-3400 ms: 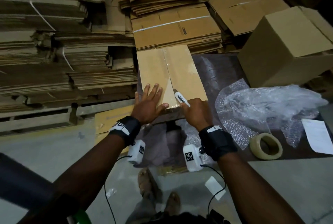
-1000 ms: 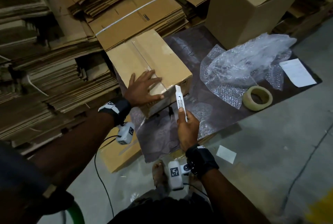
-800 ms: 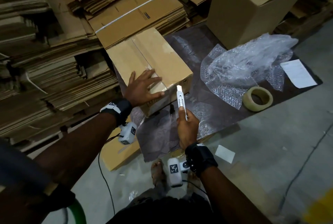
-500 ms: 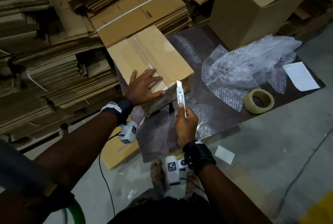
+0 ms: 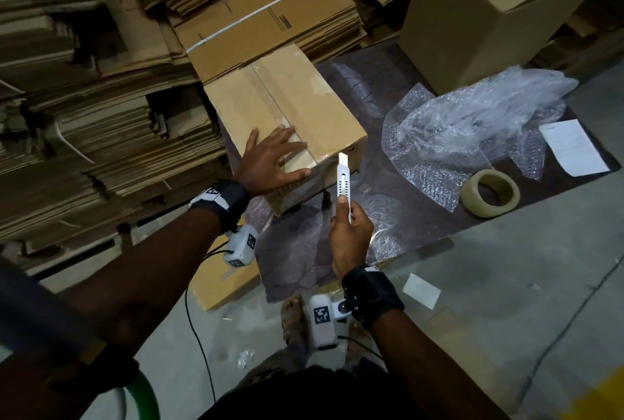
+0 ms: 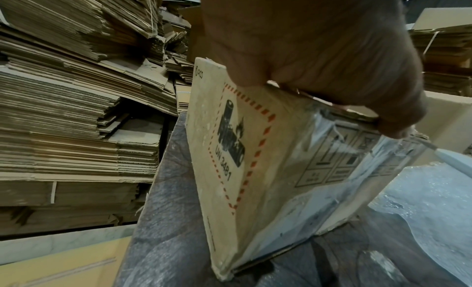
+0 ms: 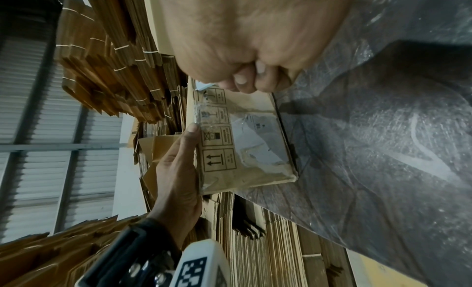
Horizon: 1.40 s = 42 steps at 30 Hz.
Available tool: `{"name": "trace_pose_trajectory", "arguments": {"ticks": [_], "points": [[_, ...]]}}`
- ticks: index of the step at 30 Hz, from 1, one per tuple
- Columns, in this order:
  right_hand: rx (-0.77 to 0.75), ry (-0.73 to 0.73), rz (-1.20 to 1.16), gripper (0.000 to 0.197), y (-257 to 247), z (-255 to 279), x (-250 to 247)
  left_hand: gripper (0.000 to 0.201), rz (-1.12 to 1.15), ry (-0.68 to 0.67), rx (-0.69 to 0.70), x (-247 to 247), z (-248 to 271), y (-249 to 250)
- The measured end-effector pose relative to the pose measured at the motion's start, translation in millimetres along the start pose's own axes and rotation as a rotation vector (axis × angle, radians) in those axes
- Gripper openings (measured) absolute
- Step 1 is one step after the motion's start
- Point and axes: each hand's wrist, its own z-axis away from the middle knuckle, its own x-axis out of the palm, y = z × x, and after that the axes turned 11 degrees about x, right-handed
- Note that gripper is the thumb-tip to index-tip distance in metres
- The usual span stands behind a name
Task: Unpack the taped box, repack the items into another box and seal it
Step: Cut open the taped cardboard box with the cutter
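The taped cardboard box (image 5: pixel 287 109) lies on a dark mat (image 5: pixel 371 82), its near end (image 6: pixel 268 170) printed with handling symbols (image 7: pixel 217 134). My left hand (image 5: pixel 270 159) lies flat on the box's near top corner, fingers spread, thumb along the edge. Just in front of the box's near end, my right hand (image 5: pixel 347 234) grips a white utility knife (image 5: pixel 343 180), held upright with its tip near the top edge. A larger brown box (image 5: pixel 489 7) stands at the back right. A roll of tape (image 5: pixel 489 193) sits on the mat at right.
Crumpled bubble wrap (image 5: pixel 472 116) lies between the two boxes, with a white paper sheet (image 5: pixel 574 146) beside it. Tall stacks of flattened cardboard (image 5: pixel 101 99) fill the left and back. Grey concrete floor (image 5: pixel 506 318) spreads to the right, with a small paper slip (image 5: pixel 422 291).
My right hand pulled the knife back off the box top, then raised it upright close to the box's near end. The left hand has stayed flat on the box.
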Motion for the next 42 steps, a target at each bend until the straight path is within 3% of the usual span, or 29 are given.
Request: {"name": "trace_pose_trajectory", "arguments": {"ticks": [10,13,19,23,27,33,39,42], "points": [[0.006,-0.137,0.002,0.029,-4.9,2.9,-8.8,0.071,0.061,-0.034,-0.017,-2.3,-0.9,-1.6],[-0.068,-0.175,0.072,0.034,-10.2,-2.9,-21.3,0.074,0.121,-0.089,-0.017,-9.1,-1.1,-5.8],[-0.126,-0.207,0.188,0.032,-12.7,-0.5,-24.8,0.049,0.217,-0.072,-0.042,-13.2,0.0,-3.9],[-0.212,-0.202,0.276,0.032,-14.4,-0.9,-30.5,0.045,0.225,-0.104,-0.037,-17.0,1.8,-2.9],[-0.187,-0.182,0.244,0.034,-11.9,-6.7,-28.3,0.056,0.046,-0.221,-0.026,-25.9,7.6,2.1],[-0.224,-0.170,0.301,0.025,-5.6,5.9,-20.3,0.059,0.154,0.037,-0.104,0.3,38.4,3.3],[-0.223,-0.136,0.271,0.040,4.4,8.0,-13.4,0.035,0.254,0.083,-0.134,3.9,35.5,7.0],[-0.212,-0.123,0.250,0.032,-1.0,5.4,-10.8,0.028,0.245,0.068,-0.133,6.8,34.4,5.7]]}}
